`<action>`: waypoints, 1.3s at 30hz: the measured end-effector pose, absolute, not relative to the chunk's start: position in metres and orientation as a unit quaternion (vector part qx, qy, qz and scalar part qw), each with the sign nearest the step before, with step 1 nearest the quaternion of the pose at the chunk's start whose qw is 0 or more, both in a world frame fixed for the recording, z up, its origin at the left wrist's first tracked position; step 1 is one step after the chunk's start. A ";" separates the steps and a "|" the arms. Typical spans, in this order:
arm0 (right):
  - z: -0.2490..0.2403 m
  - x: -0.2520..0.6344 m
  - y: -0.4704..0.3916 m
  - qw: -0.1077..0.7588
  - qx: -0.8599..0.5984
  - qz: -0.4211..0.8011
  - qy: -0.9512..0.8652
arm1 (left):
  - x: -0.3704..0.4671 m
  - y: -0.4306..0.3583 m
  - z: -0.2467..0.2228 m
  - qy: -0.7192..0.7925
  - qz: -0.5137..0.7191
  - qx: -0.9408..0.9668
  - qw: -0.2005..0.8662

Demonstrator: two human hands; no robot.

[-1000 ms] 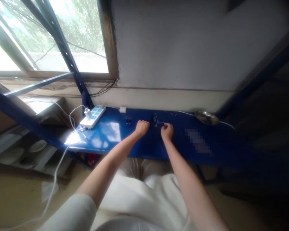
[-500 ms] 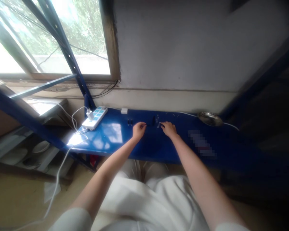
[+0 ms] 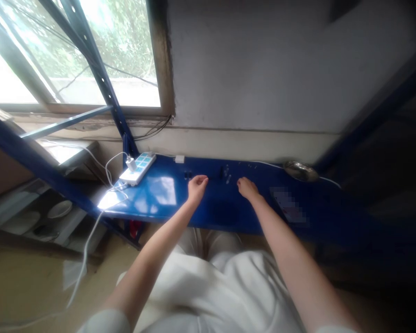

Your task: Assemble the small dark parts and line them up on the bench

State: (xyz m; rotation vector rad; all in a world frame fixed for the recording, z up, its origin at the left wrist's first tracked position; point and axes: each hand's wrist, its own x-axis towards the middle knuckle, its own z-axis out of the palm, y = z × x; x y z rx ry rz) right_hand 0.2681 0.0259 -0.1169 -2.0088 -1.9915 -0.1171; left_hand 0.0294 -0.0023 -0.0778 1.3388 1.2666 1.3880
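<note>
My left hand is pinched narrow, thumb against fingertips, over the blue table; my right hand is loosely curled, well apart from it. At this blur I cannot tell whether either grip holds anything. Between my hands lie some small clear pieces, nearer the right, with a dark piece just beside them. If something tiny is in my pinch, too light a squeeze could drop it, and the glossy tabletop could let it skid. A careless sweep of my right fingers could scatter the clear pieces, and a backward drift of my left wrist could knock the dark pair close to that hand. As for containers, a shiny metal dish sits farther right by a white cable; its contents don't show from here.
</note>
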 end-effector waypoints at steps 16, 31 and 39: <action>-0.115 0.274 0.000 0.361 -0.659 -0.054 -0.657 | 0.029 -0.014 -0.078 0.504 0.534 0.526 0.429; -0.076 0.250 -0.035 0.033 -0.791 0.122 -0.598 | 0.023 -0.017 -0.078 0.486 0.555 0.519 0.432; -0.070 0.253 -0.032 0.236 -0.773 0.030 -0.588 | 0.016 -0.015 -0.066 0.477 0.571 0.510 0.431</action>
